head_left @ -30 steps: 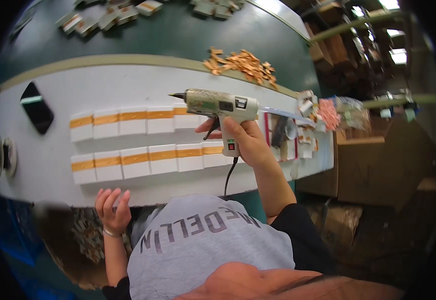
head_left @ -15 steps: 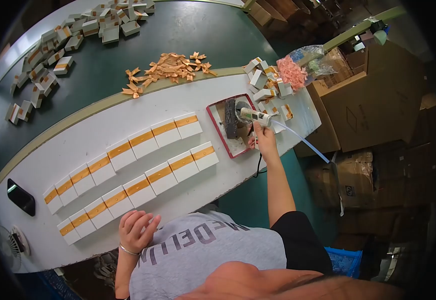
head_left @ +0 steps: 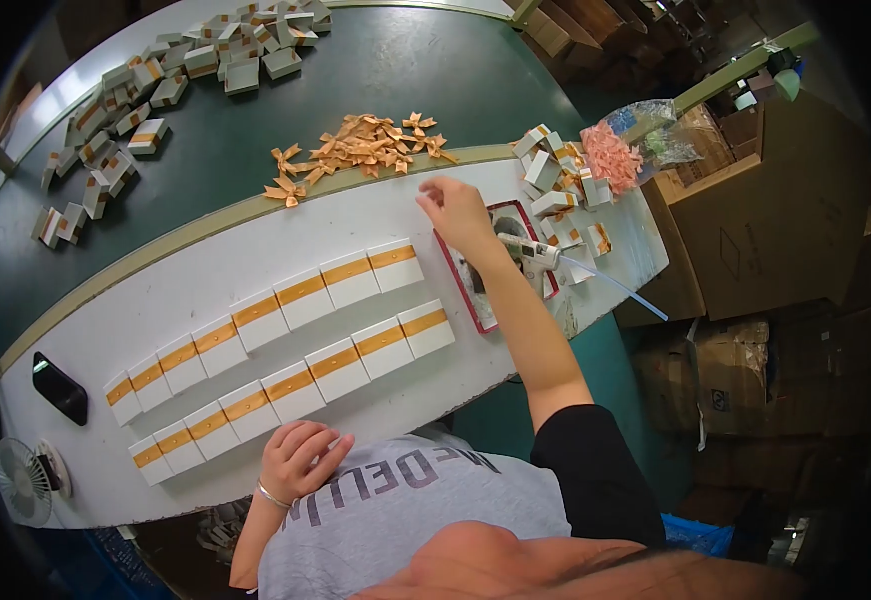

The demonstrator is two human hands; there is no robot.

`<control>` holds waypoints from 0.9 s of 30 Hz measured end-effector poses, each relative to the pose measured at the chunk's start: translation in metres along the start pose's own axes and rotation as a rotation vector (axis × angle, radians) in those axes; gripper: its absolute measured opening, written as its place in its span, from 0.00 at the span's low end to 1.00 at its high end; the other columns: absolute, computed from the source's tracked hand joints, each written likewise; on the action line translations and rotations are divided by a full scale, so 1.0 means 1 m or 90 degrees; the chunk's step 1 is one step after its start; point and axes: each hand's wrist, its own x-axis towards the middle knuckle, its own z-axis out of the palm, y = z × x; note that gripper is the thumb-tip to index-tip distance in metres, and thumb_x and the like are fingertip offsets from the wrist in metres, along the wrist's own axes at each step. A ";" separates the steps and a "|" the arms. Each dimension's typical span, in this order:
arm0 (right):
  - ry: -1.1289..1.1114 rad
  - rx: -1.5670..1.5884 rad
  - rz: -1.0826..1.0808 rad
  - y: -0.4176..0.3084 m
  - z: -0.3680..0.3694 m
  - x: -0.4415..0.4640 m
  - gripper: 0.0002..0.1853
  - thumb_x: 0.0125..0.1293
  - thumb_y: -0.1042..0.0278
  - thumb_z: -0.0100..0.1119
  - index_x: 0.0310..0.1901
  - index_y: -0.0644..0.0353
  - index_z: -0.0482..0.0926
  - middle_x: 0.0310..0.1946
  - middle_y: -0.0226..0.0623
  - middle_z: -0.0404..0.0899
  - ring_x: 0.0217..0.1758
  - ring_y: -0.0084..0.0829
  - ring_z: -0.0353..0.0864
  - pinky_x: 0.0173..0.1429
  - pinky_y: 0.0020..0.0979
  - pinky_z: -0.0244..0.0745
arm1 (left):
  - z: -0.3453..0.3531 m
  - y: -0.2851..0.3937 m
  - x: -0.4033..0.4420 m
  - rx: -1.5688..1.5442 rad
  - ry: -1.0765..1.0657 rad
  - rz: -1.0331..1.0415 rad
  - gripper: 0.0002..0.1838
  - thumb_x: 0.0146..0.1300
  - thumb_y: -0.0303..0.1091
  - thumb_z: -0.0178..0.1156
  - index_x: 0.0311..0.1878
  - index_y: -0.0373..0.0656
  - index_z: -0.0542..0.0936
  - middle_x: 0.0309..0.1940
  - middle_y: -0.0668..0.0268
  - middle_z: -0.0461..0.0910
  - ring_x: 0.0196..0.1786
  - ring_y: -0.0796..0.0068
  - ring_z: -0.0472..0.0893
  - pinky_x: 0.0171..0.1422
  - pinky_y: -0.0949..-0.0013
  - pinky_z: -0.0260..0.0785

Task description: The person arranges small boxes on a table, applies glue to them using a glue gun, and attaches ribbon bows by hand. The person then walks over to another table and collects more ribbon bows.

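Observation:
My right hand [head_left: 459, 215] is over the white worktop, left of a red-rimmed tray [head_left: 484, 322], its fingers loosely bent with nothing in them. In that tray lies a white glue gun [head_left: 531, 252] with a pale glue stick [head_left: 616, 285] out of its back. Beyond the hand is a heap of orange ribbon bows [head_left: 361, 145]. My left hand [head_left: 301, 460], fingers loosely curled but apart, rests at the worktop's near edge and holds nothing. Beside it run two rows of white boxes with orange bands [head_left: 294, 388], each with a small dot on the band.
More banded boxes [head_left: 149, 136] are scattered on the green table behind. White boxes [head_left: 556, 203] and pink bows [head_left: 611, 158] are piled at the right. A phone [head_left: 60, 388] and a small fan [head_left: 24, 482] are at the left. Large cartons [head_left: 776, 220] stand to the right.
My right hand has let go of the glue gun, which now lies in the tray, and moved left and away toward the orange bows. My left hand stays by the edge. The view has shifted slightly.

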 end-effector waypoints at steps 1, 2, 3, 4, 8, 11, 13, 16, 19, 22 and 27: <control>0.009 -0.008 -0.008 0.017 0.021 0.036 0.15 0.68 0.66 0.69 0.52 0.65 0.84 0.43 0.49 0.88 0.48 0.48 0.88 0.53 0.42 0.81 | -0.003 0.000 0.004 0.000 -0.005 0.003 0.20 0.53 0.26 0.70 0.51 0.53 0.91 0.41 0.72 0.83 0.45 0.72 0.84 0.51 0.65 0.78; 0.033 -0.058 -0.013 0.035 0.038 0.068 0.19 0.68 0.61 0.70 0.56 0.62 0.82 0.52 0.51 0.85 0.56 0.51 0.84 0.59 0.44 0.79 | -0.007 -0.002 0.004 0.009 -0.002 -0.005 0.20 0.53 0.25 0.70 0.51 0.53 0.91 0.42 0.72 0.83 0.46 0.72 0.84 0.51 0.65 0.78; 0.058 -0.108 -0.020 0.042 0.050 0.093 0.23 0.69 0.57 0.70 0.61 0.60 0.81 0.61 0.53 0.82 0.64 0.54 0.81 0.65 0.47 0.77 | -0.009 -0.002 0.004 0.019 0.002 -0.013 0.21 0.52 0.25 0.70 0.51 0.53 0.91 0.42 0.72 0.83 0.46 0.72 0.84 0.51 0.65 0.78; 0.043 -0.147 0.036 0.034 0.056 0.109 0.26 0.68 0.53 0.70 0.63 0.57 0.80 0.65 0.53 0.78 0.67 0.55 0.78 0.68 0.50 0.75 | -0.010 -0.004 0.004 0.029 0.006 -0.022 0.21 0.52 0.25 0.70 0.51 0.53 0.91 0.42 0.72 0.83 0.46 0.72 0.83 0.51 0.65 0.78; -0.091 -0.246 0.120 0.001 0.083 0.141 0.37 0.66 0.36 0.68 0.72 0.45 0.76 0.72 0.51 0.70 0.75 0.58 0.69 0.77 0.57 0.66 | -0.005 -0.005 -0.013 0.060 0.047 -0.109 0.24 0.48 0.21 0.70 0.51 0.52 0.91 0.42 0.71 0.83 0.45 0.71 0.83 0.48 0.65 0.77; -0.173 -0.258 -0.029 -0.032 0.114 0.121 0.37 0.64 0.37 0.70 0.72 0.45 0.77 0.71 0.49 0.71 0.75 0.56 0.69 0.76 0.53 0.67 | -0.004 -0.011 -0.013 0.058 0.048 -0.129 0.25 0.47 0.20 0.70 0.51 0.51 0.91 0.42 0.70 0.83 0.45 0.70 0.83 0.46 0.65 0.76; -0.228 -0.162 -0.098 -0.058 0.123 0.099 0.37 0.63 0.38 0.72 0.70 0.46 0.78 0.71 0.48 0.71 0.74 0.55 0.69 0.76 0.50 0.68 | -0.004 -0.019 -0.010 0.041 0.034 -0.110 0.25 0.47 0.18 0.69 0.51 0.51 0.90 0.42 0.70 0.82 0.43 0.69 0.82 0.44 0.64 0.76; -0.265 -0.003 -0.204 -0.086 0.102 0.067 0.37 0.61 0.47 0.78 0.70 0.50 0.80 0.68 0.45 0.74 0.75 0.50 0.67 0.75 0.46 0.70 | -0.007 -0.026 0.000 0.014 0.013 -0.089 0.25 0.49 0.18 0.69 0.51 0.51 0.90 0.41 0.70 0.81 0.42 0.68 0.82 0.44 0.63 0.77; -0.236 0.028 -0.189 -0.076 0.077 0.061 0.25 0.62 0.60 0.77 0.59 0.58 0.85 0.59 0.44 0.82 0.63 0.44 0.80 0.66 0.43 0.78 | -0.012 -0.030 0.004 0.002 0.009 -0.083 0.24 0.50 0.20 0.70 0.52 0.52 0.90 0.41 0.70 0.82 0.43 0.69 0.83 0.46 0.63 0.77; -0.307 -0.006 -0.046 -0.063 0.062 0.062 0.18 0.62 0.64 0.76 0.52 0.61 0.87 0.48 0.42 0.86 0.54 0.39 0.85 0.59 0.39 0.81 | -0.014 -0.031 0.005 -0.002 0.015 -0.089 0.24 0.50 0.21 0.70 0.52 0.53 0.90 0.42 0.70 0.82 0.43 0.69 0.83 0.47 0.63 0.78; -0.269 -0.085 -0.088 -0.031 0.073 0.056 0.11 0.62 0.68 0.75 0.42 0.63 0.86 0.37 0.40 0.86 0.45 0.37 0.86 0.51 0.39 0.81 | -0.013 -0.033 0.007 0.001 0.017 -0.095 0.22 0.52 0.21 0.70 0.51 0.53 0.90 0.42 0.71 0.82 0.43 0.69 0.83 0.47 0.64 0.77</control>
